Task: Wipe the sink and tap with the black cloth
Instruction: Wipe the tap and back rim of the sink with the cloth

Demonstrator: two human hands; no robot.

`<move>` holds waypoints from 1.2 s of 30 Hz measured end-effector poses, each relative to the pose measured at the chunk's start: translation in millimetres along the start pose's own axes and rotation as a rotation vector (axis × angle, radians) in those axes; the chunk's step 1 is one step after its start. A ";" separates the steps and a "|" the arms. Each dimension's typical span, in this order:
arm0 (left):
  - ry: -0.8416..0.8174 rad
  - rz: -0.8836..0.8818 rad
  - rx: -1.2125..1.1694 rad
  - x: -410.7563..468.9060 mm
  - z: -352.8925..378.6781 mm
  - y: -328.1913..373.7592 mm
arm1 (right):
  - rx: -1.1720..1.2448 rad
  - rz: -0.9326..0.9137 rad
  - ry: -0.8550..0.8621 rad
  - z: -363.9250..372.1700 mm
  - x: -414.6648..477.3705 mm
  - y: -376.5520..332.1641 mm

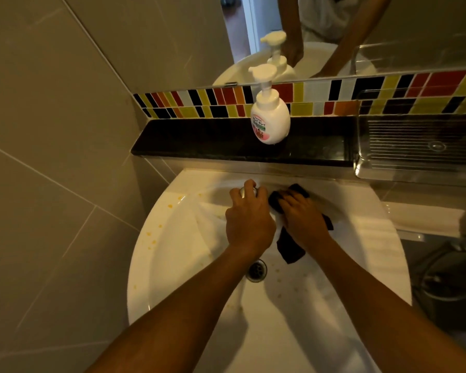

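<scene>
A white round sink (172,265) fills the middle of the view, with yellow-orange specks on its left rim and a metal drain (256,270) in the bowl. My left hand (249,219) is closed over the chrome tap (246,190) at the back of the sink; only a bit of the tap's top shows. Just right of it, my right hand (303,216) presses the black cloth (289,247) onto the sink's back rim. One end of the cloth hangs down into the bowl.
A white pump soap bottle (270,117) stands on a black stone ledge (199,138) behind the sink. A clear plastic tray (420,146) sits on the ledge at right. Coloured mosaic tiles and a mirror are above. A dark bin (449,286) stands lower right.
</scene>
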State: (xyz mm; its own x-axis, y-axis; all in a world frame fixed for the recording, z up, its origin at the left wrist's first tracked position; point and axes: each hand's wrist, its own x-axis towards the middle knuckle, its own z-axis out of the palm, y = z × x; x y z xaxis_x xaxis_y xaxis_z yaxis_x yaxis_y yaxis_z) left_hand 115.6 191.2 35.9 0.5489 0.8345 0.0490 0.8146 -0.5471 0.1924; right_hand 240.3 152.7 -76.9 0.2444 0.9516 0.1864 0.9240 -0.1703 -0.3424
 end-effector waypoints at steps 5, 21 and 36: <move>-0.006 0.010 0.003 -1.2 -1.5 1.1 | 0.220 0.072 0.018 -7.5 12.0 -1.5; 0.013 -0.004 -0.010 -0.3 -1.0 1.6 | -0.011 0.023 -0.132 -5.6 32.3 -3.7; 0.030 -0.013 0.020 -0.7 2.8 1.7 | -0.051 0.401 -0.031 0.7 -24.2 -32.9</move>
State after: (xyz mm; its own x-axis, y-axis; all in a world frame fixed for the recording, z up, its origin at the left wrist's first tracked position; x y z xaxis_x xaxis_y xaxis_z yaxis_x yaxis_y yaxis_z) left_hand 117.1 189.6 33.4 0.5329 0.8428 0.0763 0.8253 -0.5375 0.1732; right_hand 203.8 135.5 -70.8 0.5803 0.8142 0.0197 0.7709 -0.5413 -0.3357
